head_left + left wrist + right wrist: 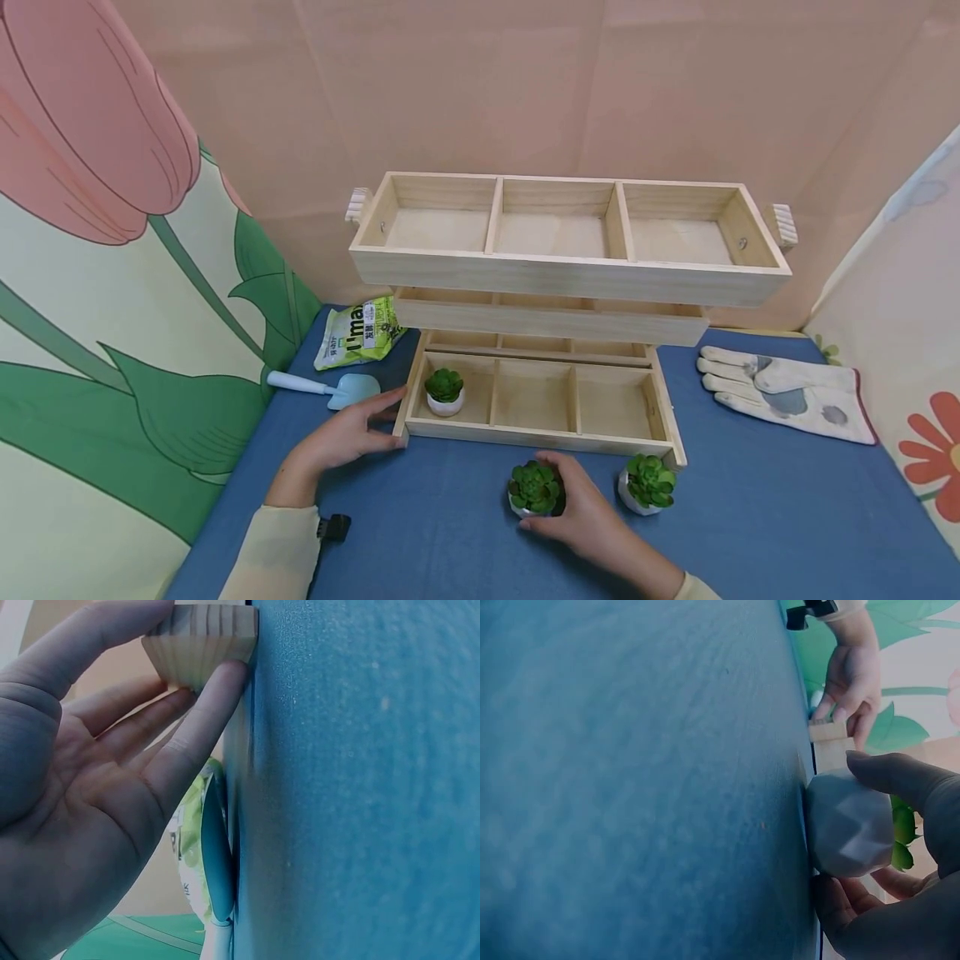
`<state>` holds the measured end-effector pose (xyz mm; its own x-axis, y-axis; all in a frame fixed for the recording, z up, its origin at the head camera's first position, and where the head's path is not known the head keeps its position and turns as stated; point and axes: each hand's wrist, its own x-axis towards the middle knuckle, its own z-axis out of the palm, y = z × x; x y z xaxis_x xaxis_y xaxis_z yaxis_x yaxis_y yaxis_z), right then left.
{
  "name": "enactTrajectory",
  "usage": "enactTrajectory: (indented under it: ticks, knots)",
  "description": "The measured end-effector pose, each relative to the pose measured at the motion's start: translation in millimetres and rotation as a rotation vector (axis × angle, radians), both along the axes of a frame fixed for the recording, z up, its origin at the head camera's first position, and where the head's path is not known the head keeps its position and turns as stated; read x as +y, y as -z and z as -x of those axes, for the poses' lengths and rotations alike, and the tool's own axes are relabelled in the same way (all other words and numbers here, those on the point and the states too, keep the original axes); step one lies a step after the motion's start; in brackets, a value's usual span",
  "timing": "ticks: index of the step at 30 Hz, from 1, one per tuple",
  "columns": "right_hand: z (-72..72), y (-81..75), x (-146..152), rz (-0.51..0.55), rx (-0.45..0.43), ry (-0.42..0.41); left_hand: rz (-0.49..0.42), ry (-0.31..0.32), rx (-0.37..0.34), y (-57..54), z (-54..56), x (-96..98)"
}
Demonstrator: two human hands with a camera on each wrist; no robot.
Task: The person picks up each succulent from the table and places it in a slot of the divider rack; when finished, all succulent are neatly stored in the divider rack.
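A tiered wooden plant stand [570, 275] has divided trays. My left hand [337, 446] holds the front left corner of its bottom tray; in the left wrist view, thumb and fingers lie around the wooden end [202, 645]. My right hand [581, 512] grips a small potted succulent [534, 487] on the blue cloth in front of the stand. In the right wrist view, thumb and fingers are on either side of its white faceted pot [851, 825]. A second potted succulent [648, 483] stands right of that hand. A third succulent [445, 392] sits in the bottom tray's left compartment.
Left of the stand lie a green and white bag [360, 333] and a light blue trowel [352, 390]. A pair of white gardening gloves [787, 392] lies to the right. The upper trays overhang the bottom one. Printed fabric walls border the blue cloth [442, 533].
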<state>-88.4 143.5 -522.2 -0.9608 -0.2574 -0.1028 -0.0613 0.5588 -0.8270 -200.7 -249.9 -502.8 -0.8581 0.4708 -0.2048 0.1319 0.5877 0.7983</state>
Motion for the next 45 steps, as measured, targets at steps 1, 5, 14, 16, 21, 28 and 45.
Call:
enactTrajectory:
  ticks: [1, 5, 14, 16, 21, 28, 45]
  knots:
    - [0.0, -0.1, 0.1, 0.000, -0.002, 0.000, 0.000, 0.002, 0.000, -0.1, 0.1, 0.0]
    - [-0.2, -0.6, 0.7, 0.001, -0.009, -0.001, -0.004, 0.002, -0.001, -0.2, -0.1, -0.1]
    - [0.6, 0.6, 1.7, 0.016, -0.023, 0.003, 0.001, 0.000, 0.004, 0.1, -0.1, -0.6]
    - [1.1, 1.3, 2.6, 0.020, -0.026, -0.001, 0.000, 0.001, 0.004, 0.6, 0.1, -0.9]
    - [2.8, 3.3, 4.7, 0.025, -0.030, -0.017, -0.001, 0.002, 0.007, 1.1, -0.1, -0.8]
    - [4.9, 4.8, 4.5, 0.025, -0.065, -0.008, -0.019, 0.002, -0.013, -2.1, -1.4, 1.5]
    - [4.5, 2.7, 2.7, 0.014, -0.057, 0.017, -0.009, 0.004, 0.001, 0.2, -0.6, -0.1]
